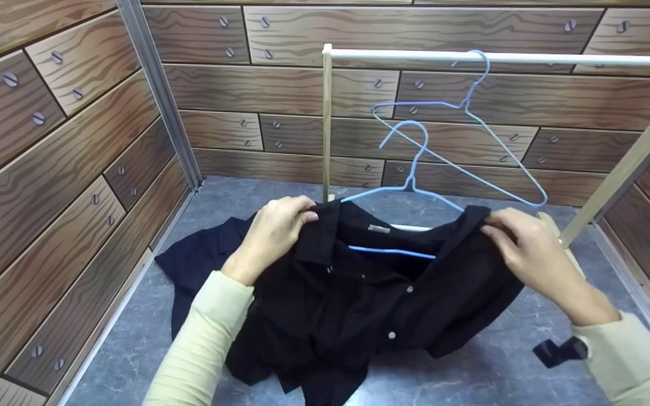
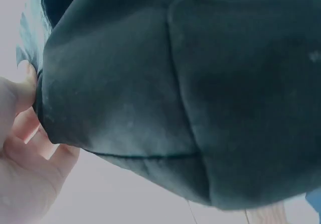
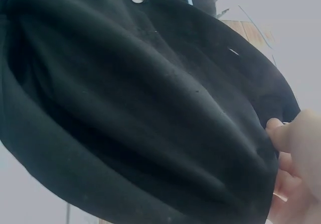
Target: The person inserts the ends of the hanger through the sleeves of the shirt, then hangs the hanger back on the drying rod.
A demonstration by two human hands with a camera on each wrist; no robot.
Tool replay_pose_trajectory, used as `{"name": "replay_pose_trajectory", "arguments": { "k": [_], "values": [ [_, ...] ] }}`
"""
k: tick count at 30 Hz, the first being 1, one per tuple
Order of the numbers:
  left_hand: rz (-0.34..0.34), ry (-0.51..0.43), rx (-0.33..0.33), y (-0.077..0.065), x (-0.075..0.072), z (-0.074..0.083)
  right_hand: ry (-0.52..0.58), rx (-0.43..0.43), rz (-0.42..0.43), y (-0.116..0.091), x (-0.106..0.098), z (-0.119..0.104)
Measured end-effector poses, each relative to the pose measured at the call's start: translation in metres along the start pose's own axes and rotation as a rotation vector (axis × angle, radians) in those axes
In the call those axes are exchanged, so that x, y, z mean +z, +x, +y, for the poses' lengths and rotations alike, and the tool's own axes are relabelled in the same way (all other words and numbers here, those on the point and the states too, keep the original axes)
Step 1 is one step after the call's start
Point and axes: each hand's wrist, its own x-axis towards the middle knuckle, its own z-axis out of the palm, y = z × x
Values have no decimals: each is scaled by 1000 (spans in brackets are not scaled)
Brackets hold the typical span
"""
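Observation:
A black button-up shirt (image 1: 359, 304) is held up by both hands, its collar spread and its front facing the head camera. Inside it sits a light-blue hanger (image 1: 413, 183), whose hook rises above the neckline; its lower bar shows through the neck opening. My left hand (image 1: 280, 223) pinches the shirt at the shoulder beside the collar. On the other side, my right hand (image 1: 528, 248) pinches the opposite shoulder between thumb and fingers. Dark cloth fills most of both wrist views, with the left hand (image 2: 30, 148) and right hand (image 3: 296, 158) gripping its edge.
Behind the shirt stands a rack with a white rail (image 1: 528, 58) and wooden posts (image 1: 326, 124). A second blue hanger (image 1: 505, 146) hangs from the rail. Dark navy cloth (image 1: 206, 242) lies left on the grey tabletop (image 1: 133, 349). Wood-patterned walls (image 1: 218, 90) enclose the space.

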Motion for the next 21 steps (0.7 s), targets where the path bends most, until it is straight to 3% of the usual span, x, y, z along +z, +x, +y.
{"name": "replay_pose_trajectory", "arguments": {
  "k": [5,15,21],
  "values": [
    [-46,61,-26,18,-5,-2,-13,-22,4,19,0,6],
    [-167,176,-18,59,-17,-10,-123,54,-114,58,-7,14],
    [-149,290,28,87,-25,-9,-201,91,-166,79,-17,13]
  ]
}}
